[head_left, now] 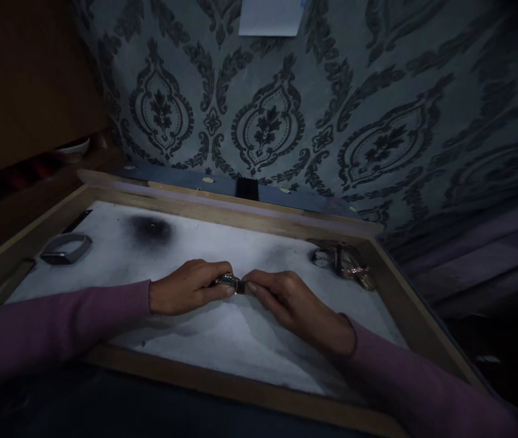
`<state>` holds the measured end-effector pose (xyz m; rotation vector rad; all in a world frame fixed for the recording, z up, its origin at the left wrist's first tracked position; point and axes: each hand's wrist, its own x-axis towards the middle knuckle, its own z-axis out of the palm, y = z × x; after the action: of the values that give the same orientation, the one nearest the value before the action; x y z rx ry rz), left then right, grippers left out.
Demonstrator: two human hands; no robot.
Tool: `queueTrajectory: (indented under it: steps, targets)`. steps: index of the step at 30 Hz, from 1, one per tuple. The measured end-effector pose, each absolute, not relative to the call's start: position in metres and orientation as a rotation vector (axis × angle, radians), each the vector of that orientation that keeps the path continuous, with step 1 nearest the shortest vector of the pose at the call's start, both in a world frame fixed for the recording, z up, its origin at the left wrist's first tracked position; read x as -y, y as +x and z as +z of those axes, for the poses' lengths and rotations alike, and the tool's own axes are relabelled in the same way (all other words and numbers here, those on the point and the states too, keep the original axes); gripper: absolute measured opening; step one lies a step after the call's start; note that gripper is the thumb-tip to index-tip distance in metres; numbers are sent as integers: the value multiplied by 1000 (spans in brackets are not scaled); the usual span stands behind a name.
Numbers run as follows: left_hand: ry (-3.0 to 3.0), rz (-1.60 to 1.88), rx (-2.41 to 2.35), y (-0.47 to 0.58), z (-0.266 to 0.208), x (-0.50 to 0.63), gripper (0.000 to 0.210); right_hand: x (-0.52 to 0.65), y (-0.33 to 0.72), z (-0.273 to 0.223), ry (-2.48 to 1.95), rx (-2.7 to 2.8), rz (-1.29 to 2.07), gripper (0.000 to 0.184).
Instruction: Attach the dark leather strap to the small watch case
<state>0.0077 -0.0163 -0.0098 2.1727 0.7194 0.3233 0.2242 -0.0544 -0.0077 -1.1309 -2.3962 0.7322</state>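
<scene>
"What are the left fingers (217, 267) holding?"

"A watch (227, 280). Thumb and forefinger are pinched on its case."

"And the right fingers (261, 278)?"

"Closed too, thumb against forefinger, on the dark strap (241, 286). The watch bridges the small gap between the two sets of fingers."

"Is it resting on anything?"

"The fingers have it over the white lining (222, 350) of a tray (250, 380). I can't tell how high."

"What else is in there?"

"Well to the left of the left fingers, a grey band (58, 257), looped. To the right of the right fingers and farther back, a cluster (345, 261) of watches or bracelets, too dim to sort out."

"Any marks?"

"A dark smudge (149, 230) on the lining, beyond the left fingers."

"And past that?"

"Patterned wallpaper (268, 121), with a white sheet (270, 17) on it, high beyond both sets of fingers."
</scene>
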Motion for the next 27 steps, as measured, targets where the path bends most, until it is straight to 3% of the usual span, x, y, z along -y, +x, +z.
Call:
queueTrajectory:
  steps: [9, 22, 27]
  targets:
    - [2187, 318, -705, 7, -9, 16, 26, 54, 224, -8, -1211, 2440, 703, 36]
    - [2326, 312, -691, 4, -20, 18, 23, 53, 223, -11, -1178, 2329, 1111, 42]
    - [2400, 301, -689, 3, -22, 20, 21, 50, 224, -15, -1131, 2188, 1441, 48]
